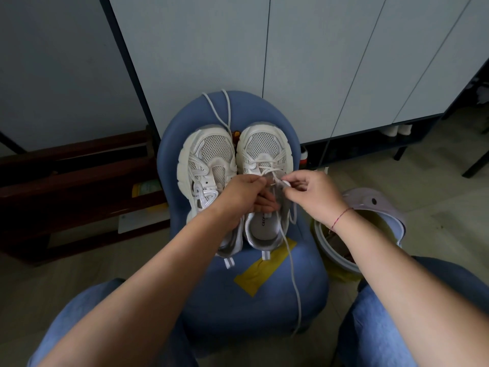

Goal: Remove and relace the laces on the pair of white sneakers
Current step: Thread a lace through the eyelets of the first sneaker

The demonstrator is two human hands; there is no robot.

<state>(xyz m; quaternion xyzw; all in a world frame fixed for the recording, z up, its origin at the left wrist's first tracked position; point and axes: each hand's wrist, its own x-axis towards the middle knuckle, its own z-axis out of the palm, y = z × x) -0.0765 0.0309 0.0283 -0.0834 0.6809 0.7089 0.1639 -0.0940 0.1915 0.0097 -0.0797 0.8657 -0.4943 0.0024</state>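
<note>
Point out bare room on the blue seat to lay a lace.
Freest: the near end of the seat, below the tape, left of the hanging lace. Also the far rim right of the loose lace. Crowded: the middle, with left shoe, right shoe, left hand and right hand.

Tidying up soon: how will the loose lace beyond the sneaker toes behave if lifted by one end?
Probably floppy: the loose lace lies in limp curves on the blue seat. Likely light, being thin cord. It might slip off, running over the seat's edge.
</note>
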